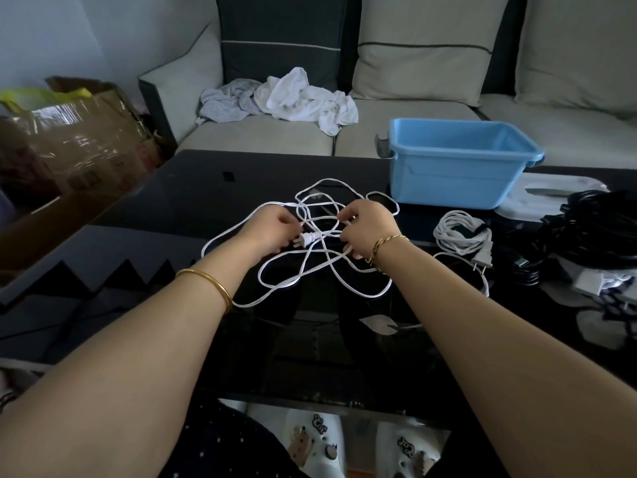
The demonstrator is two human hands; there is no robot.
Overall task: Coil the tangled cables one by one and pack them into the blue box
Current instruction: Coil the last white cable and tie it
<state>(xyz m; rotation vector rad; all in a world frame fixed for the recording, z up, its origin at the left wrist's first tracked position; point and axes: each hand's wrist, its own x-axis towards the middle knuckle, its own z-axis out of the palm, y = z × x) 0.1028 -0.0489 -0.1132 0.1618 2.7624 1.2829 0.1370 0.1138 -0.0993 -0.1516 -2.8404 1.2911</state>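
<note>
Forearms (172, 339) over table (172, 188); left hand (269, 229) fingers (287, 220) pinch white cable (293, 279) beside plug (307, 237), right hand (372, 229) fingers (346, 215) grip loops.

Black table (193, 181) bears blue box (458, 167), white cables (460, 232), black cables (593, 222).

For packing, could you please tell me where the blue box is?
Head view: the blue box sits on the black table, far right, beyond the right hand.

Dim, soft daylight; glossy black table (206, 188) mirrors surroundings; wide-angle bending at edges; slight overall softness.
</note>
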